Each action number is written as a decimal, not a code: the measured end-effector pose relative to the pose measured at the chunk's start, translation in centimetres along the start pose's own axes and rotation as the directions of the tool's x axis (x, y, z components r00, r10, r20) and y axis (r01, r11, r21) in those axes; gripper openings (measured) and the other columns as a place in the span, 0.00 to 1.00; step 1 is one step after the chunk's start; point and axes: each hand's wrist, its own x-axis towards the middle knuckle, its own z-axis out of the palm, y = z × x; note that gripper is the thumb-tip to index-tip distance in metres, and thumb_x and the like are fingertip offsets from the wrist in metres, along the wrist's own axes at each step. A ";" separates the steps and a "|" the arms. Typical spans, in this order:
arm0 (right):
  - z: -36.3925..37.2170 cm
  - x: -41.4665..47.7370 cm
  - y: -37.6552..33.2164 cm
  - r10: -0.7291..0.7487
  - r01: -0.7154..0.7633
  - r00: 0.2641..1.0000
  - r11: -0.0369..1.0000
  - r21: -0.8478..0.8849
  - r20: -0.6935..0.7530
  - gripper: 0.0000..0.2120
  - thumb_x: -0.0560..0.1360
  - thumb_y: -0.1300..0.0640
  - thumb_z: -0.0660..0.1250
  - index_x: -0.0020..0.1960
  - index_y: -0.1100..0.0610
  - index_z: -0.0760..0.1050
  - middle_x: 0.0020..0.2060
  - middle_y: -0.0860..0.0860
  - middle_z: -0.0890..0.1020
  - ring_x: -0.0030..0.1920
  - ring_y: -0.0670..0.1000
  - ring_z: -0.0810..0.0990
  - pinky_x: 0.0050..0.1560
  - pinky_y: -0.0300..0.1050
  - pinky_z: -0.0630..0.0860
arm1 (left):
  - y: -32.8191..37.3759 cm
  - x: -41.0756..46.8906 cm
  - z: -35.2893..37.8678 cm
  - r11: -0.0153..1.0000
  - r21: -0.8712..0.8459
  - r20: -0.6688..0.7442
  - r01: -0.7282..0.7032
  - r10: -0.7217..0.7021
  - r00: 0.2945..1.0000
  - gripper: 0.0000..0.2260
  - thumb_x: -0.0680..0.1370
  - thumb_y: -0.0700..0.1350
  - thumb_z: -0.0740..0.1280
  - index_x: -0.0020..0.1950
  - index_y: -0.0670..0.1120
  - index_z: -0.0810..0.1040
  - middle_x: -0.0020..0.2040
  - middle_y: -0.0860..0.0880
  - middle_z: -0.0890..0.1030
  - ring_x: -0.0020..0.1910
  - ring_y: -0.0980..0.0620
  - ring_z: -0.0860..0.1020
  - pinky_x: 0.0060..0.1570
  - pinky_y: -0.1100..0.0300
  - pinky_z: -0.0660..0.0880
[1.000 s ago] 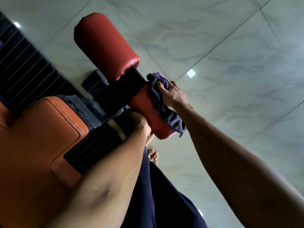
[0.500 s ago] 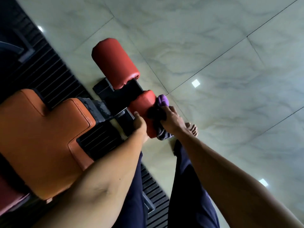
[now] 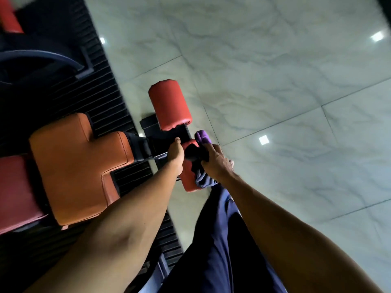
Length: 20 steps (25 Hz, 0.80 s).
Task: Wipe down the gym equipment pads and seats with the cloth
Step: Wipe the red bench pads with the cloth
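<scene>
Head view looks down your two bare arms to the near roller pad (image 3: 187, 178), a red cylinder on the black frame (image 3: 163, 140) of the desk. The cloth (image 3: 202, 136) is draped over the pad's right side, directly under your right hand (image 3: 215, 162). That hand's fingers curl over the cloth and grip it against the pad. A purple fold pokes out beyond your fingertips at the far side. A darker tail hangs below your wrist at the pad's near end.

Your left hand (image 3: 176, 155) sits just across the pad from the right one, against the pad's left side where it meets the frame, thumb pointing away from you. Its fingers are hidden, so you cannot tell whether they close round anything.

The near roller pad's long axis runs from you outward, almost straight up the picture. It roughly lines up with the far roller pad (image 3: 170, 104), which sticks out beyond the frame over the pale tiled floor (image 3: 275, 81). Left of both hands lies the orange seat pad (image 3: 78, 166), above a black ribbed mat (image 3: 69, 96). Your dark trouser leg (image 3: 222, 240) shows between your forearms.
</scene>
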 end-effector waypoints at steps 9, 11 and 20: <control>-1.4 9.9 -3.8 -0.113 0.113 0.994 0.993 -0.022 -0.001 0.32 0.73 0.56 0.64 0.76 0.46 0.62 0.71 0.52 0.68 0.61 0.63 0.78 0.58 0.59 0.78 | 3.5 13.1 1.4 0.967 -0.253 -0.140 -0.033 -0.003 0.990 0.29 0.76 0.63 0.56 0.64 0.45 0.78 0.63 0.41 0.80 0.62 0.41 0.78 0.65 0.43 0.73; -1.5 13.3 -4.8 -0.143 0.142 0.988 0.989 -0.034 -0.049 0.30 0.75 0.58 0.65 0.75 0.47 0.62 0.70 0.51 0.67 0.55 0.65 0.80 0.51 0.61 0.79 | 5.6 14.7 1.0 0.960 -0.276 -0.153 -0.037 -0.006 0.988 0.22 0.80 0.54 0.56 0.65 0.43 0.77 0.64 0.40 0.79 0.63 0.40 0.78 0.66 0.45 0.73; 0.5 23.4 -9.3 -0.177 0.178 0.984 0.975 -0.130 0.016 0.32 0.83 0.45 0.62 0.83 0.47 0.53 0.83 0.52 0.48 0.82 0.58 0.50 0.75 0.59 0.64 | 6.0 24.3 1.2 0.889 -0.458 -0.062 0.019 -0.053 0.997 0.23 0.74 0.57 0.56 0.63 0.48 0.78 0.59 0.44 0.82 0.54 0.47 0.81 0.59 0.50 0.76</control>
